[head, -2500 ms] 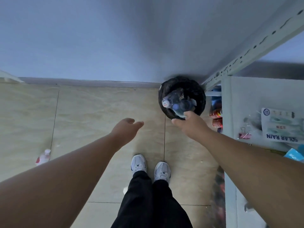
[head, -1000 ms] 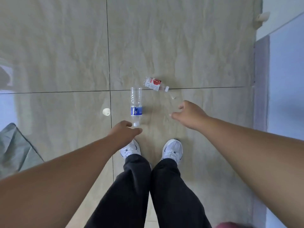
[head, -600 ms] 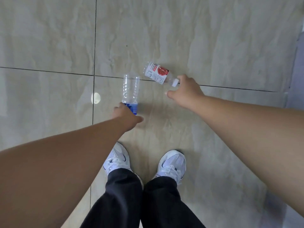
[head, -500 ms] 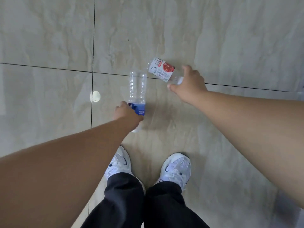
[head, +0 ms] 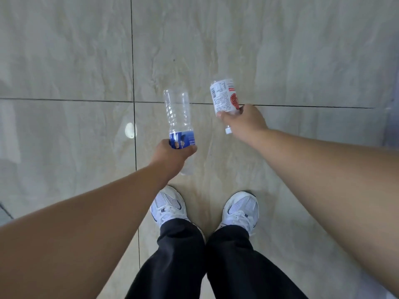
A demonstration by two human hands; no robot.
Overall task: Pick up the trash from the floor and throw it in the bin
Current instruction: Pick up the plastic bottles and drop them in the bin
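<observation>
My left hand point(head: 172, 157) grips a clear plastic bottle with a blue label point(head: 178, 117), held off the floor with its base pointing away from me. My right hand point(head: 246, 121) holds a small white bottle with a red label point(head: 224, 96), its white cap end sticking out below my fist. Both bottles are lifted above the beige tiles. The bin is out of view.
A small white round piece, like a cap point(head: 129, 130), lies on the tile floor point(head: 280, 50) left of my left hand. My two white sneakers point(head: 170, 206) stand below the hands. A grey edge shows at the far right.
Half a second ago both bottles lay on the floor with my hands closing on them. Now each hand has its bottle raised off the tiles.
</observation>
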